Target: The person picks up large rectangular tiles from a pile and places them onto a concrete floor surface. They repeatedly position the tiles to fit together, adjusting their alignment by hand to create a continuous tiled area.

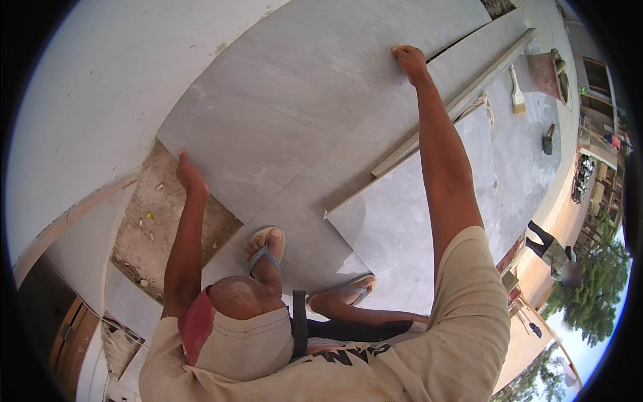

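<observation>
A large grey floor tile (288, 100) lies before me, one corner reaching over a patch of bare rough bedding (157, 221). My left hand (191, 175) is closed at the tile's left edge, thumb showing near the top and the other fingers hidden. Out at the tile's far right side, my right hand (410, 63) is closed, its curled fingers touching the grey surface beside a dark narrow gap. What those fingers hold, if anything, is too small to make out. My sandalled feet rest on neighbouring grey tiles (295, 228).
A long straight bar (462, 100) lies right of the gap. Beyond it are another loose tile (388, 208), a brush (517, 94), a dark-headed tool (549, 139) and a bucket (546, 70). A white wall (114, 80) borders the left. Another person (556, 254) stands outside.
</observation>
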